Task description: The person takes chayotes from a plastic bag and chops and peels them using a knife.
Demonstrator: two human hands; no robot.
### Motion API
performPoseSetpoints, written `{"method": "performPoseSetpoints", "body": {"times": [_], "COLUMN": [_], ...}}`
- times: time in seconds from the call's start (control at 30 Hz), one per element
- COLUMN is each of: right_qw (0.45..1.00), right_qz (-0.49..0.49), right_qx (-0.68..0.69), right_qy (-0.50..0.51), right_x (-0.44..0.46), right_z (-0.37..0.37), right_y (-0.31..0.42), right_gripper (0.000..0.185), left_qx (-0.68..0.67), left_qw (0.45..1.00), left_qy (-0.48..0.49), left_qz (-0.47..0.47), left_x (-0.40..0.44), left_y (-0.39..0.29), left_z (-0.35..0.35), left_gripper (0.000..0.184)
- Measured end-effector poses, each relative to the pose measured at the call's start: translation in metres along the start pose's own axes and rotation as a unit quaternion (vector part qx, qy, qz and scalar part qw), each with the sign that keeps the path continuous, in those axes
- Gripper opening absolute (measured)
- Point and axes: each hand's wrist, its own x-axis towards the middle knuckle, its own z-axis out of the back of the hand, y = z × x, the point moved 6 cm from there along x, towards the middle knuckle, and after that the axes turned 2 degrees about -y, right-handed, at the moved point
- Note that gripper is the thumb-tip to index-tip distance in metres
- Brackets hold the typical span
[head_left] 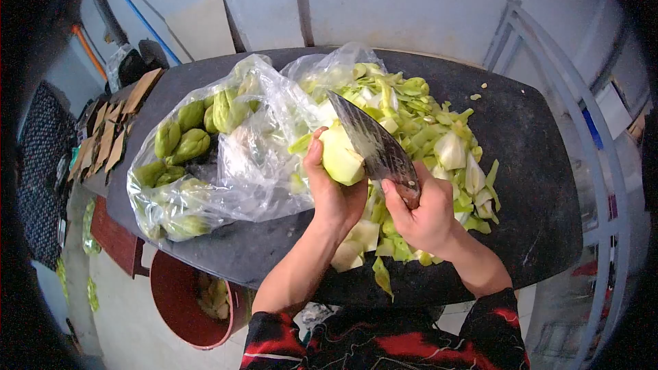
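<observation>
A partly peeled pale green chayote (340, 153) is held up in my left hand (335, 195), whose fingers wrap round it. My right hand (426, 214) grips the handle of a broad-bladed knife (373, 138). The blade is wet, points up and to the left, and lies against or very near the chayote's right side. A strip of green peel (299, 144) sticks out by my left fingertips. Beneath and behind both hands spreads a heap of peels and cut pieces (418, 120). To the left, a clear plastic bag (264, 171) holds several whole chayotes (190, 145).
All this lies on a dark table (528, 164) with rounded edges. A red bucket (168, 294) with pale pieces inside stands on the floor below its left front edge. Blue-grey metal rails (582, 109) run along the right. Cardboard pieces (110, 133) are stacked at the left.
</observation>
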Motion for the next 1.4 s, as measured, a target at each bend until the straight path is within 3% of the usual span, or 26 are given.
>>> {"method": "performPoseSetpoints", "body": {"times": [0.2,0.27,0.37,0.4,0.57,0.87,1.03,1.2,1.4], "right_qw": [0.998,0.998,0.996,0.996,0.990,0.996,0.992,0.995,0.995], "right_qz": [-0.034,0.052,0.072,0.072,0.114,0.073,0.117,0.093,0.090], "right_qx": [-0.006,-0.033,-0.014,-0.014,-0.016,-0.044,-0.018,-0.032,-0.028], "right_qy": [0.051,0.010,-0.046,-0.046,-0.078,-0.005,-0.055,-0.033,-0.029], "right_x": [0.003,0.000,-0.009,-0.011,-0.010,-0.004,-0.008,-0.009,-0.008], "right_z": [0.009,0.013,0.011,0.011,0.019,0.008,0.015,0.006,0.004], "right_y": [0.005,0.013,0.008,0.008,0.024,0.013,0.017,0.012,0.011], "right_gripper": [0.015,0.013,0.011,0.011,0.010,0.011,0.011,0.010,0.010], "left_qx": [0.043,0.041,0.024,-0.002,0.026,0.033,0.018,0.047,0.062], "left_qw": [0.999,0.999,0.999,0.999,0.999,0.999,0.999,0.998,0.998], "left_qy": [0.007,-0.014,0.004,-0.035,-0.025,-0.009,-0.019,-0.028,-0.016], "left_qz": [0.000,-0.019,0.022,0.023,-0.001,-0.019,0.037,-0.023,-0.024], "left_x": [-0.002,-0.003,-0.004,-0.007,-0.005,-0.006,-0.005,-0.011,-0.008], "left_y": [-0.003,-0.004,-0.001,-0.003,-0.004,-0.004,0.000,-0.006,-0.007], "left_z": [-0.007,-0.005,-0.003,-0.005,0.000,0.000,0.003,-0.004,0.000], "left_gripper": [0.046,0.057,0.058,0.058,0.056,0.054,0.053,0.055,0.056]}}
